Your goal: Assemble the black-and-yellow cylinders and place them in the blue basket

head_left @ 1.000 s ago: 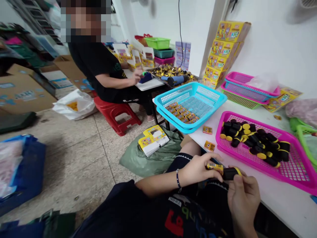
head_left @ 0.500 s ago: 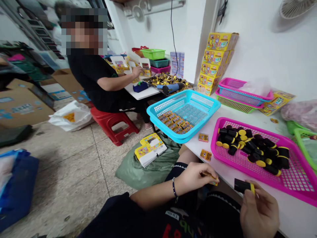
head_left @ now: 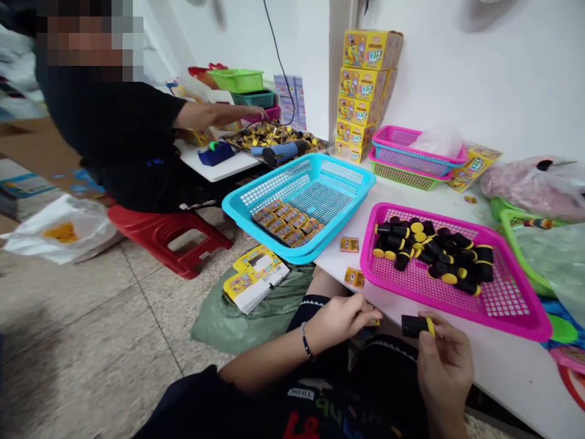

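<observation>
In my right hand (head_left: 448,360) is a small black cylinder (head_left: 412,326) with a yellow ring at one end, gripped between thumb and fingers with its black end toward my left hand. My left hand (head_left: 340,320) pinches a small yellow printed label (head_left: 372,322), mostly hidden by the fingers. Both hands hover over my lap at the table's front edge. Beyond them, a pink basket (head_left: 507,299) holds many more black-and-yellow cylinders (head_left: 432,250). Two printed pieces, one label (head_left: 349,245) and another nearer label (head_left: 354,277), lie between the baskets.
A blue basket (head_left: 356,180) holds rows of wrapped cylinders (head_left: 287,222). Yellow boxes (head_left: 363,82) are stacked by the wall. A co-worker (head_left: 119,128) sits on a red stool (head_left: 150,235) at the left, one arm over a heaped tray. A green sack (head_left: 210,317) lies on the floor.
The view has turned right and lowered. My left hand's fingers have closed further over the label. The co-worker's arm has reached from the boxes to the heaped tray.
</observation>
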Available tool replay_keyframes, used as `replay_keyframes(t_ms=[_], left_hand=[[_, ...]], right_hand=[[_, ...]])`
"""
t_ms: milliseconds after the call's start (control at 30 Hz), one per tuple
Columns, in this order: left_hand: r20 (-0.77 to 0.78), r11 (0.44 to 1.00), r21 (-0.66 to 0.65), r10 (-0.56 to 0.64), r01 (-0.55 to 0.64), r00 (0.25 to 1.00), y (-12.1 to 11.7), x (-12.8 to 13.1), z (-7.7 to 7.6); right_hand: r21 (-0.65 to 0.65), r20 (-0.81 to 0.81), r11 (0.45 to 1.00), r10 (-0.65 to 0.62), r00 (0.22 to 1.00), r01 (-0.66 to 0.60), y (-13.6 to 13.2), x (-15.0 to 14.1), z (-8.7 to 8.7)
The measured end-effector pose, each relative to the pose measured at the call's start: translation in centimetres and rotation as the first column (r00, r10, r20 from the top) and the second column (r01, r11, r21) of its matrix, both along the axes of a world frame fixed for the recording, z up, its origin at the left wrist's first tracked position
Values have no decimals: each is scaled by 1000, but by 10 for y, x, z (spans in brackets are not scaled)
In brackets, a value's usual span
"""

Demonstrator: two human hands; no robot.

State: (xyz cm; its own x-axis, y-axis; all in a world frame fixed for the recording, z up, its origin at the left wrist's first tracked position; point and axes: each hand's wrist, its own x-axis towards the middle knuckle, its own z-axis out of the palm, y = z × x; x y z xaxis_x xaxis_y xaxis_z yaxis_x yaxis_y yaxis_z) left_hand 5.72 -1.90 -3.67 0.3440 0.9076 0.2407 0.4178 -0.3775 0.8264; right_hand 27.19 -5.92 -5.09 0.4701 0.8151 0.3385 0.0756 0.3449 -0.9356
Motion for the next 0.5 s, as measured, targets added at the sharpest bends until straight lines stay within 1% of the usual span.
replay_keyframes(t_ms=[100, 200, 300, 400, 500], left_hand=[[-41, 1000, 18, 22, -22, 999, 3, -2, -1], [-35, 999, -4, 32, -32, 999, 6, -4, 1], [15, 998, -53, 41, -40, 999, 9, -5, 5], [88, 993, -112, 45, -35, 995, 9, -4, 9], [188, 982, -190, 21, 16, 982, 6, 2, 10]], right_hand=[[43, -5, 998, 42, 999, -42, 1, -2, 5], [77, 5, 994, 82, 997, -82, 0, -3, 13], [84, 1, 991, 109, 994, -108, -1, -3, 17], [96, -6, 988, 124, 992, -123, -1, -5, 17], [88, -25, 988, 133, 991, -130, -1, -7, 15]])
